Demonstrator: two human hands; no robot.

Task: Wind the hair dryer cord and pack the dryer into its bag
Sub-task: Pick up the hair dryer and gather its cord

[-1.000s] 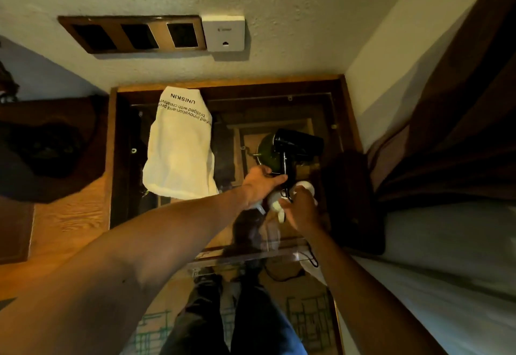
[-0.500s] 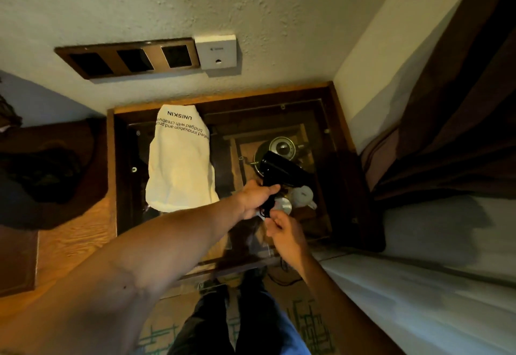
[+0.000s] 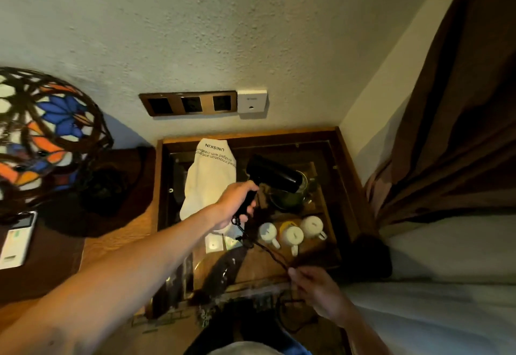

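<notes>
Nearest the camera, the right hand (image 3: 318,290) pinched the thin black cord (image 3: 268,251) between fingertips above the front edge of the glass-topped table (image 3: 346,164). The cord ran up and left, slack and kinked, to the handle of the black hair dryer (image 3: 272,174). The left hand (image 3: 237,203) gripped that handle with fingers curled round it, holding the dryer above the table, barrel pointing right and slightly down. Under the glass stood three white mugs (image 3: 291,234) in a row, with a dark round kettle (image 3: 290,198) behind them, partly hidden by the dryer. One white cloth bag (image 3: 208,184), printed UNISKIN, lay flat on the glass just left of the dryer. Farther left sat a stained-glass lamp (image 3: 47,136) and a remote control (image 3: 18,238); a socket panel (image 3: 190,103) was on the wall.
</notes>
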